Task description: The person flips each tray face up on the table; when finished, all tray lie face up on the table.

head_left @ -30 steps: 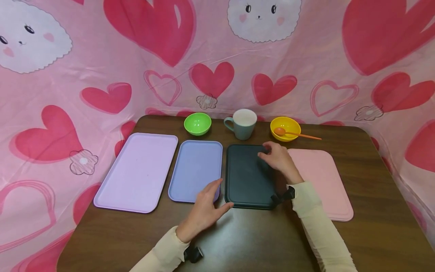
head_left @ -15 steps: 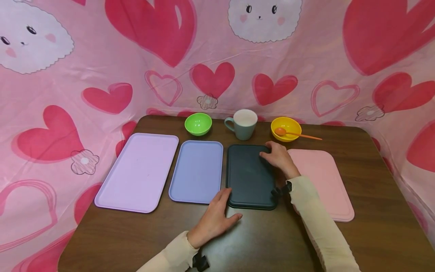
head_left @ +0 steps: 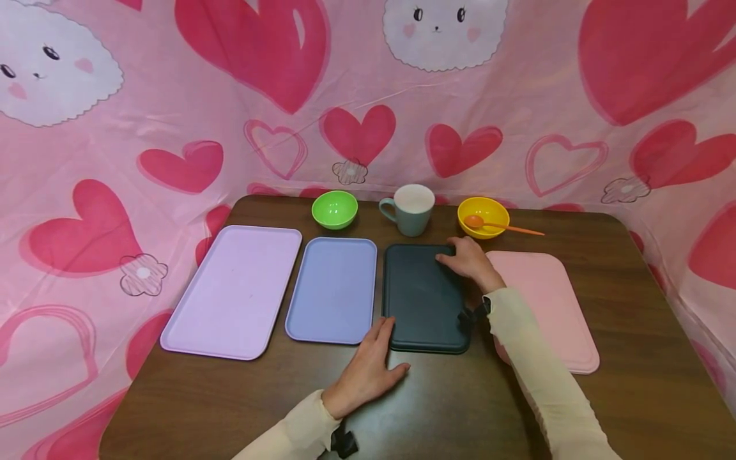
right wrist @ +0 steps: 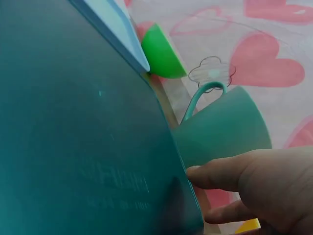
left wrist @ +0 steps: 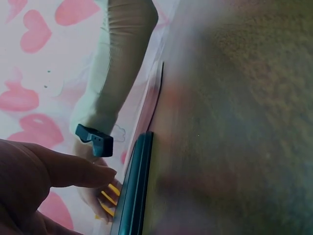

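In the head view a dark green tray (head_left: 425,294) lies flat in the row of trays. Its layered edge shows in the left wrist view. My left hand (head_left: 368,370) is at its near left corner, fingers extended with the tips against that corner and the thumb spread apart. At the far right corner is my right hand (head_left: 471,262), its fingertips at the tray's edge. Seen from the right wrist, the right thumb and a finger (right wrist: 230,213) meet the edge of the tray, beside a grey-green mug (right wrist: 225,132). Neither hand grips anything.
Left of the dark tray lie a blue tray (head_left: 333,291) and a larger lilac tray (head_left: 236,291). A pink tray (head_left: 546,306) lies right, partly under the right sleeve. Behind stand a green bowl (head_left: 335,209) and a yellow bowl (head_left: 477,231) with an orange spoon (head_left: 512,229).
My left hand has moved right and nearer, from over the blue tray's corner to the dark tray's near left corner. My right hand has shifted slightly at the far corner.
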`<action>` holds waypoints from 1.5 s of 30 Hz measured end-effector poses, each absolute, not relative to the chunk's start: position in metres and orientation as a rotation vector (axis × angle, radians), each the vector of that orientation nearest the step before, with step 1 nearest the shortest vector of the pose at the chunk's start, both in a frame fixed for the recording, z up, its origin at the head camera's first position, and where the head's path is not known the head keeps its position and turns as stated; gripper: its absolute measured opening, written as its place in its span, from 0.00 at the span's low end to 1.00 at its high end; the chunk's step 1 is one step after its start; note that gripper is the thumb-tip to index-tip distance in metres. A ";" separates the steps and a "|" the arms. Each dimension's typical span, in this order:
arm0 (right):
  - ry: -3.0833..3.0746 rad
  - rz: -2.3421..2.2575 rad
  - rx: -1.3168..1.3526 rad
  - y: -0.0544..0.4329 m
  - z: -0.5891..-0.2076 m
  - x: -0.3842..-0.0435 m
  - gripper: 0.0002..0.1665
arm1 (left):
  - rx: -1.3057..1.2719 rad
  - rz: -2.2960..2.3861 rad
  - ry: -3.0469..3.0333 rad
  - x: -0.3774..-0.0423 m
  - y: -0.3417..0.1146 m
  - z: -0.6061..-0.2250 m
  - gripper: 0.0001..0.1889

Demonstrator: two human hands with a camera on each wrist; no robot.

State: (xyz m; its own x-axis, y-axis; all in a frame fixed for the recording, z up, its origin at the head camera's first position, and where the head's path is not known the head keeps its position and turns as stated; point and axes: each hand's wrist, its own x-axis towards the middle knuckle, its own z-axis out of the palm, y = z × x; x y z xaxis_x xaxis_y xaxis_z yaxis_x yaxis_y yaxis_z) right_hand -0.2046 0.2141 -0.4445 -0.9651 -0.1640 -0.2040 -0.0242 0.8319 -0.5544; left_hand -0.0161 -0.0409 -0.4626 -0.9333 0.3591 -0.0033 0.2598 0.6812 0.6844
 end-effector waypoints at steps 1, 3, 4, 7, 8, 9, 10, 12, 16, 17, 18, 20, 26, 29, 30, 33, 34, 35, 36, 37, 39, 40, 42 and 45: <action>2.769 -0.824 -0.154 0.214 -0.445 -0.206 0.38 | 0.510 1.084 2.757 -0.016 -0.041 -0.463 0.42; 2.769 -0.815 -0.171 0.215 -0.447 -0.207 0.38 | 0.508 1.079 2.761 -0.017 -0.040 -0.463 0.42; 2.771 -0.812 -0.180 0.215 -0.448 -0.208 0.38 | 0.504 1.076 2.762 -0.017 -0.040 -0.463 0.42; 2.772 -0.798 -0.189 0.217 -0.449 -0.208 0.38 | 0.500 1.069 2.763 -0.018 -0.039 -0.464 0.42; 2.774 -0.795 -0.192 0.218 -0.449 -0.208 0.38 | 0.500 1.071 2.761 -0.018 -0.038 -0.464 0.42; 2.776 -0.790 -0.190 0.218 -0.448 -0.207 0.38 | 0.503 1.070 2.762 -0.018 -0.038 -0.464 0.42; 2.779 -0.785 -0.188 0.219 -0.447 -0.207 0.37 | 0.502 1.072 2.760 -0.019 -0.038 -0.464 0.42; 2.784 -0.771 -0.185 0.220 -0.446 -0.206 0.37 | 0.500 1.072 2.757 -0.019 -0.038 -0.465 0.43; 2.790 -0.740 -0.182 0.223 -0.444 -0.205 0.37 | 0.494 1.079 2.746 -0.020 -0.037 -0.468 0.43; 2.787 -0.739 -0.181 0.224 -0.444 -0.205 0.37 | 0.493 1.076 2.745 -0.020 -0.037 -0.468 0.44; 2.785 -0.737 -0.180 0.224 -0.444 -0.205 0.37 | 0.493 1.080 2.742 -0.020 -0.036 -0.469 0.44; 2.779 -0.736 -0.171 0.225 -0.443 -0.205 0.37 | 0.496 1.074 2.741 -0.020 -0.034 -0.471 0.45; 2.769 -0.718 -0.151 0.227 -0.441 -0.205 0.37 | 0.567 0.992 2.793 -0.019 -0.029 -0.475 0.46; 2.770 -0.709 -0.143 0.228 -0.440 -0.205 0.37 | 0.631 0.956 2.848 -0.020 -0.028 -0.476 0.45; 2.770 -0.706 -0.143 0.228 -0.440 -0.205 0.37 | 0.653 0.951 2.864 -0.020 -0.028 -0.476 0.44; 2.777 -0.691 -0.152 0.228 -0.440 -0.204 0.37 | 0.701 0.960 2.887 -0.021 -0.029 -0.477 0.44; 2.779 -0.687 -0.157 0.228 -0.440 -0.204 0.37 | 0.709 0.963 2.889 -0.021 -0.029 -0.477 0.44; 2.780 -0.684 -0.161 0.228 -0.440 -0.204 0.37 | 0.716 0.973 2.891 -0.022 -0.029 -0.478 0.44; 2.782 -0.679 -0.165 0.228 -0.439 -0.204 0.37 | 0.717 0.983 2.890 -0.022 -0.029 -0.477 0.44; 2.784 -0.676 -0.167 0.228 -0.439 -0.204 0.37 | 0.712 0.982 2.892 -0.022 -0.028 -0.478 0.45; 2.783 -0.671 -0.168 0.229 -0.439 -0.204 0.37 | 0.695 0.966 2.901 -0.021 -0.028 -0.478 0.45; 2.785 -0.666 -0.171 0.229 -0.439 -0.204 0.37 | 0.679 0.948 2.906 -0.020 -0.027 -0.478 0.46; 2.783 -0.664 -0.169 0.229 -0.439 -0.205 0.37 | 0.629 0.916 2.903 -0.019 -0.026 -0.478 0.46; 2.777 -0.663 -0.165 0.229 -0.439 -0.205 0.37 | 0.563 0.857 2.902 -0.019 -0.023 -0.479 0.46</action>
State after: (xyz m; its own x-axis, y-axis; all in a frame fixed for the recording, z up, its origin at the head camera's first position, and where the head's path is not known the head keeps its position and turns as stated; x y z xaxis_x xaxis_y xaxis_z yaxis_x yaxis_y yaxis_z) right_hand -0.2046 0.2288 -0.4386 -0.9541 -0.1740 -0.2438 -0.0451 0.8881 -0.4574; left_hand -0.0187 -0.0230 -0.4785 -0.9312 0.3623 0.0412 0.3265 0.7783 0.5363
